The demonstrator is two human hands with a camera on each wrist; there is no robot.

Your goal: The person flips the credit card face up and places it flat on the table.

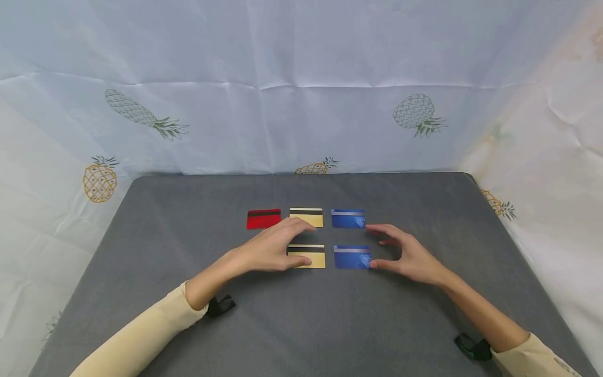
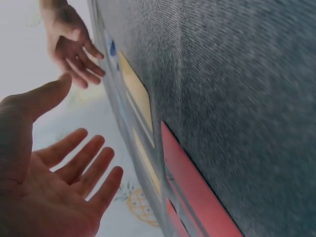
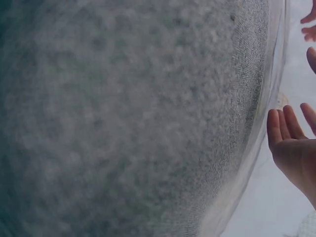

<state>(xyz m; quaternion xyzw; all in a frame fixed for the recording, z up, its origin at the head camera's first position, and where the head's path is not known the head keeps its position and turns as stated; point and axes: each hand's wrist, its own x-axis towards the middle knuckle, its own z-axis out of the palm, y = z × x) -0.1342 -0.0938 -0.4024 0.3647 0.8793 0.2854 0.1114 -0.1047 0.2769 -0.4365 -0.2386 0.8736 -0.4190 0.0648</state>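
Observation:
Plastic cards with magnetic stripes lie in two rows on the grey table. In the head view the far row has a red card (image 1: 256, 221), a gold card (image 1: 311, 219) and a blue card (image 1: 347, 219). Nearer are another gold card (image 1: 313, 256) and another blue card (image 1: 352, 257). A nearer red card (image 2: 192, 187), mostly hidden by my left hand in the head view, shows in the left wrist view. My left hand (image 1: 268, 248) hovers over the red and gold cards, fingers spread, holding nothing. Beside the blue cards, my right hand (image 1: 410, 256) holds nothing, thumb and fingers apart.
The grey-covered table (image 1: 301, 324) reaches back to a white curtain (image 1: 301, 125) printed with pineapples, which also hangs at both sides. Black straps (image 1: 221, 306) are at both wrists, next to the cream sleeves (image 1: 155, 324).

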